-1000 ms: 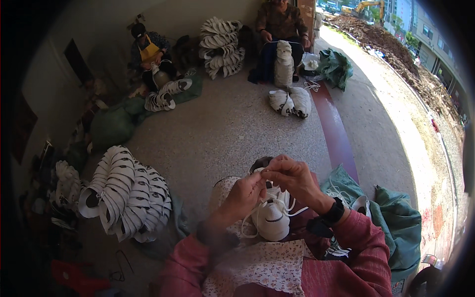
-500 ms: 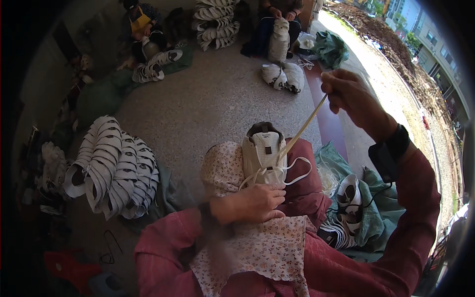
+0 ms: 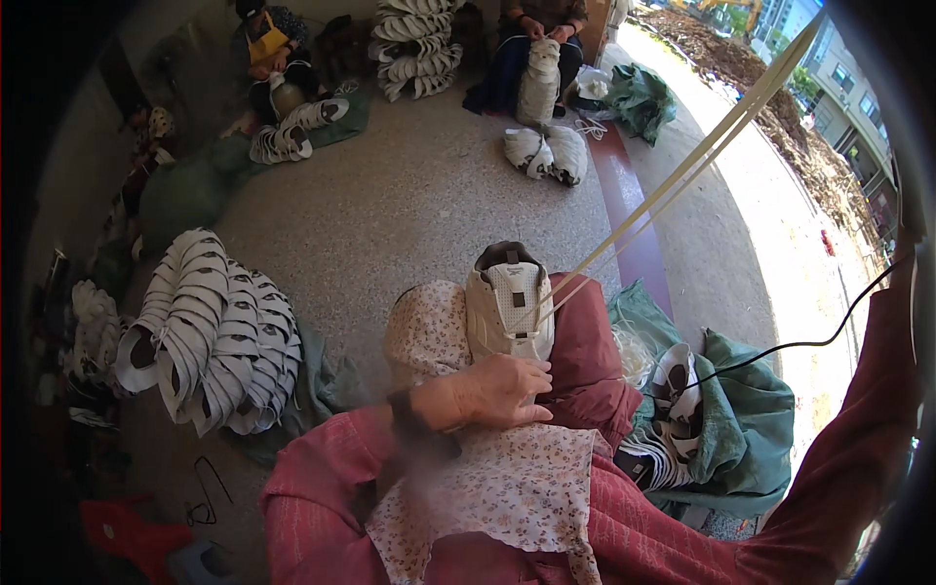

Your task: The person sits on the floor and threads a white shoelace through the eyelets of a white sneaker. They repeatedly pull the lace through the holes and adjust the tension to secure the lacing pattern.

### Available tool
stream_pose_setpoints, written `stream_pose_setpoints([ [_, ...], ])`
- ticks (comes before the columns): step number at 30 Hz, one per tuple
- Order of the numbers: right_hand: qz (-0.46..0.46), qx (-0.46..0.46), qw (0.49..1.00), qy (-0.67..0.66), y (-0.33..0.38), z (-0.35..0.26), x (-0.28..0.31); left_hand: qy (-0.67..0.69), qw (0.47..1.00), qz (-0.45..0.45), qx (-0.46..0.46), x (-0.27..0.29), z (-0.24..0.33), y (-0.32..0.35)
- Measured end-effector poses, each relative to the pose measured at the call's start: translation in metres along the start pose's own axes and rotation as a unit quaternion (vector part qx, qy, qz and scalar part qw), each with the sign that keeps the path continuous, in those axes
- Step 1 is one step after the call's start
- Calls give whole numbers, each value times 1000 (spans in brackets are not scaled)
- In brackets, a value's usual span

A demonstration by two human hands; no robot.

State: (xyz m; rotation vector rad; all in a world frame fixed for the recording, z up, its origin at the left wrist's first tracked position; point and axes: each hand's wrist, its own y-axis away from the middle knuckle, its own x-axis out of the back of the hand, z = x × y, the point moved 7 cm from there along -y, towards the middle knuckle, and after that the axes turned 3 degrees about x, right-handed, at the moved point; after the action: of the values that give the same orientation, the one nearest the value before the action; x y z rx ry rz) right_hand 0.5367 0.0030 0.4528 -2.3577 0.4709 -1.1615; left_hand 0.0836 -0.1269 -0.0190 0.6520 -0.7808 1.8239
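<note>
A seated worker's left hand (image 3: 492, 392) clamps a white sneaker (image 3: 509, 307) on the lap while taut laces (image 3: 673, 187) stretch up right; the right hand is out of view. A slackened hold could let the shoe tip.

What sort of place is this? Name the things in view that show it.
Probably an informal shoe-lacing workshop on an open concrete floor: stacked white shoes, a shoe on the lap, and other seated workers.

Open floor toward twelve o'clock

Stacked shoe uppers (image 3: 210, 331) block nine o'clock; taut laces (image 3: 673, 185) cross one; green sack (image 3: 741, 429) crowds three.
</note>
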Motion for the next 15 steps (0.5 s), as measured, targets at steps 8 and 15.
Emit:
stream_pose_setpoints([
  [8,-39,-3,957,-286,47,-4,-43,-111,944,303,73,57,-31,28],
  [15,-4,-168,865,-473,189,39,-195,-160,948,265,69,55,-40,20],
])
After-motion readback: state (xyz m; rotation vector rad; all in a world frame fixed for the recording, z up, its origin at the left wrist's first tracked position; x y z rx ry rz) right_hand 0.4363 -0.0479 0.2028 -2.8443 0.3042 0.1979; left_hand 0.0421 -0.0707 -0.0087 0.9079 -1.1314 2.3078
